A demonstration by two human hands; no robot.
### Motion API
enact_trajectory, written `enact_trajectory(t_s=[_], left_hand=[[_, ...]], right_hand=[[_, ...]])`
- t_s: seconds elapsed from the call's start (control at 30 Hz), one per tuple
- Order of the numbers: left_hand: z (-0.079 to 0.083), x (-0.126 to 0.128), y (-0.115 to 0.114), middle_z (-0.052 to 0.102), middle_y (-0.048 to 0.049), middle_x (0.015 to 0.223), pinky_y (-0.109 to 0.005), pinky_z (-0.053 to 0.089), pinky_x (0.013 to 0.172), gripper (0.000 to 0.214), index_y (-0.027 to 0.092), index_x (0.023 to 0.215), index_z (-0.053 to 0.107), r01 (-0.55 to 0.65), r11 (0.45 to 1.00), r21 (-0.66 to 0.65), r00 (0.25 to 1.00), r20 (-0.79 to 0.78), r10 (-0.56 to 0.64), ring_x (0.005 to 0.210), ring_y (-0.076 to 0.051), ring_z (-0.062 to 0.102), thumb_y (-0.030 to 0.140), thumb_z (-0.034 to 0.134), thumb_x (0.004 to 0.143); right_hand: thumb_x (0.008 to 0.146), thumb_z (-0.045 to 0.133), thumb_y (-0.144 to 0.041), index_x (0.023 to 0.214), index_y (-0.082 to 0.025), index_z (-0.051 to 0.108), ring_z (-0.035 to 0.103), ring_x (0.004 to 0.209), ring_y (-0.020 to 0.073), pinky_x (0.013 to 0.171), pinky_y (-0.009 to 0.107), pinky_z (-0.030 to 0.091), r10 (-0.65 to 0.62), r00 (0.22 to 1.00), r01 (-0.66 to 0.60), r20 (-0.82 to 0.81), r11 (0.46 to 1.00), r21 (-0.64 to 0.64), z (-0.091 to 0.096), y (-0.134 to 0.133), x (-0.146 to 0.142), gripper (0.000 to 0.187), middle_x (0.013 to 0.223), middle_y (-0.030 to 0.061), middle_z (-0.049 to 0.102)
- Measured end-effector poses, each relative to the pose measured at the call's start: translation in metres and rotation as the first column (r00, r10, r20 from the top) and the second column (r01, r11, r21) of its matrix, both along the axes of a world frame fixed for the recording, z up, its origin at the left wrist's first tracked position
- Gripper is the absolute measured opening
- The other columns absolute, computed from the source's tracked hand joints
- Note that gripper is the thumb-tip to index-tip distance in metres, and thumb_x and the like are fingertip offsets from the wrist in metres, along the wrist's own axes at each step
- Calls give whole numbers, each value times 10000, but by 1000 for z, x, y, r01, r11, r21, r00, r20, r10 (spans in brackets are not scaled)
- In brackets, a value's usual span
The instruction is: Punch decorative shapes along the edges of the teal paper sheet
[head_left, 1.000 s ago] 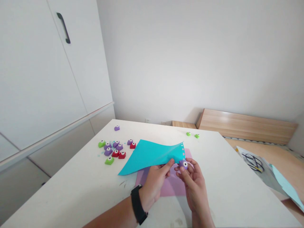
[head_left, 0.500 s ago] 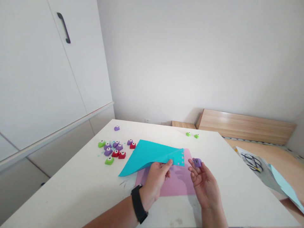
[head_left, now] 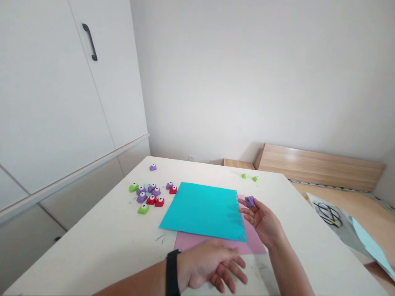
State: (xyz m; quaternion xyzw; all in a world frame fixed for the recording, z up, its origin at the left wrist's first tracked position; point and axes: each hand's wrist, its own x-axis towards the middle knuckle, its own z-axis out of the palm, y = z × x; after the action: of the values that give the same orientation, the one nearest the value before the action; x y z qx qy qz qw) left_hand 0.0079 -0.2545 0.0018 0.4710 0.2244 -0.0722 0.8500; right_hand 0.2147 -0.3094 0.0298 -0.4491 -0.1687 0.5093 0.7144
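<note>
Teal paper sheet [head_left: 200,211] lying flat on a larger pink sheet [head_left: 188,243], both on a white table [head_left: 92,250]; small punched notches [head_left: 241,218] line the teal sheet's right edge. Right hand [head_left: 262,220] just beside that edge, its grip clamped on a purple craft punch [head_left: 249,201] between thumb and fingertips. Left hand [head_left: 210,265], with a black wristband [head_left: 172,273], at the pink sheet's near edge; grip apart, fingers spread, holding nothing. Teal sheet judged light and thin, liable to flex or slide if lifted; best taken by an un-notched edge. Punch judged small, stiff and light, best pinched across its body. Loose punches [head_left: 151,200] left of the sheet: five purple, three red, two green. One more purple punch [head_left: 152,167] lies apart behind them, and two green punches [head_left: 244,176] near the table's far edge. Total with the held punch: seven purple, three red, four green.
</note>
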Motion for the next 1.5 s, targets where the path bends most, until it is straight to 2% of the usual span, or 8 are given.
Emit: enact_trajectory(t_s=[0.1,0.17,0.23,0.47,0.77,0.93,1.27,1.5], left_hand=[[19,-15,17,750,-112,886,-244,443,487,320,190,966,720,-184,813,552,981,150,121,576,-173,651,472,648,833],[32,-23,39,733,-100,953,-281,487,648,256,221,1011,729,-389,426,817,919,314,236,769,-207,673,406,627,866],[43,-30,65,702,-100,1066,-296,494,740,283,235,1111,706,-446,170,879,883,402,242,863,-216,663,360,633,868],[46,-58,115,721,-76,994,-306,454,801,258,234,1086,730,-323,-110,940,915,340,219,919,-237,644,324,666,852],[40,-101,150,738,-57,731,-272,382,644,260,212,803,783,-194,-8,981,925,186,331,708,-220,646,403,612,851],[29,-136,151,732,-47,753,-275,363,648,282,210,775,751,-70,-114,991,928,106,356,722,-213,649,382,563,894],[-1,-188,123,746,-94,990,-327,439,857,321,214,952,752,79,-211,974,871,35,490,949,-250,653,300,444,963],[-1,-197,121,760,-102,992,-337,447,855,304,220,989,748,146,-203,968,818,-3,575,955,-262,678,307,457,964]], right_hand=[[891,615,-364,1006,-122,691,743,792,197,611,243,585,98,992,-93,75,994,-60,7,15,-4,278,1129,152,722],[897,599,-382,1012,-126,685,742,844,218,628,261,583,183,976,-172,115,980,-100,9,27,-11,293,1121,155,723],[905,582,-395,1017,-130,678,736,901,232,677,286,585,265,955,-248,131,959,-134,10,42,-22,302,1106,155,726],[885,607,-418,973,-138,671,700,984,229,864,376,551,479,865,-468,152,878,-104,6,95,-77,300,1037,122,735],[884,576,-496,934,-134,650,692,902,229,763,373,565,612,734,-597,294,788,-150,-8,137,-115,373,968,123,715],[811,657,-520,880,-164,620,629,681,150,531,248,504,533,685,-477,496,843,-247,-20,159,-127,365,907,63,665],[919,517,-385,905,-159,673,612,930,232,815,322,439,300,-93,-257,949,914,-314,-45,174,-185,275,987,103,679],[845,624,-429,1093,-162,638,622,1012,278,828,339,445,302,-167,-105,938,941,-322,-48,167,-219,365,1102,141,669]])
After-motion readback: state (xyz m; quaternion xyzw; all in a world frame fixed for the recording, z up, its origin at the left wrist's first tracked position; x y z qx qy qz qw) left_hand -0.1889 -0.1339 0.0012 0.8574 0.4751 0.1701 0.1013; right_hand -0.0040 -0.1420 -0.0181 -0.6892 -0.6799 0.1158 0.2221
